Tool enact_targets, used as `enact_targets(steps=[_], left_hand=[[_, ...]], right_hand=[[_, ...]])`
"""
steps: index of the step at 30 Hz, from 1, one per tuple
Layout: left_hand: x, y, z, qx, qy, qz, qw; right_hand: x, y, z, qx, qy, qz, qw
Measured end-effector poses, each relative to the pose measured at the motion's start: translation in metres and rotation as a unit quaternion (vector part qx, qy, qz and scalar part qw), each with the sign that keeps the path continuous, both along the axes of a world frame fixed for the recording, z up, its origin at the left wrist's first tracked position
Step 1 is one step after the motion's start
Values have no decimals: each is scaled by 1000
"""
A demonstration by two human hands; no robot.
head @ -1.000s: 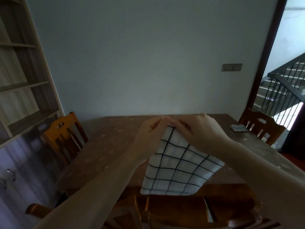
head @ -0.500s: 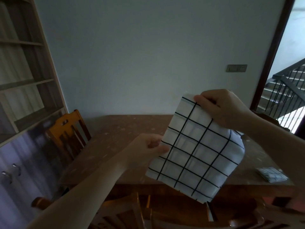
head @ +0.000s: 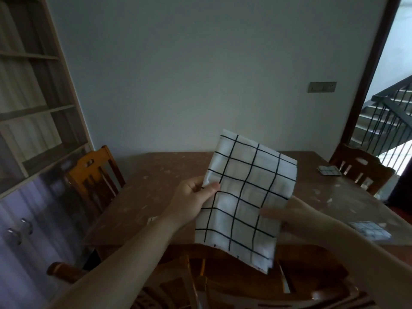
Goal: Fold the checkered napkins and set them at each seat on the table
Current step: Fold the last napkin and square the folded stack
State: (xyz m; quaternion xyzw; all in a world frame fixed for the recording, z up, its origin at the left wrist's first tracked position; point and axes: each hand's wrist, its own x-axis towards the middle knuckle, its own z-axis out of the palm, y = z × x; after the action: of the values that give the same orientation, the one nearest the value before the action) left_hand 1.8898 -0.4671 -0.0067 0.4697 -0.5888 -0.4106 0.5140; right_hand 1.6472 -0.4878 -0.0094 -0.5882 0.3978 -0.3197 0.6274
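Head view: left hand (head: 194, 198) pinches a white black-gridded cloth napkin (head: 243, 197) above the brown tabletop (head: 156, 188); right hand (head: 296, 216), blurred, thumb on it, grip unclear

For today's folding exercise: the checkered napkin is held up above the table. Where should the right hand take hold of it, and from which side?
Probably the free right edge of the checkered napkin, approached from the right. The left hand already pinches the left edge, thumb in front, and the cloth hangs tilted with its right side and lower corner loose. The right hand is blurred beside that edge; whether it has a grip cannot be told.
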Motion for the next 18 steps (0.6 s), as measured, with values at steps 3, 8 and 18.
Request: enact_targets(steps=[3,8,18], left_hand=[[2,-1,-3,25,13,0,1000],[10,-4,-2,102,98,-43,989],[5,-5,5,139,129,-73,979]], right_hand=[[-2,-8,-3,-2,4,-16,1000],[-11,-15,6,-55,20,-13,998],[-25,-23,25,-88,60,39,994]])
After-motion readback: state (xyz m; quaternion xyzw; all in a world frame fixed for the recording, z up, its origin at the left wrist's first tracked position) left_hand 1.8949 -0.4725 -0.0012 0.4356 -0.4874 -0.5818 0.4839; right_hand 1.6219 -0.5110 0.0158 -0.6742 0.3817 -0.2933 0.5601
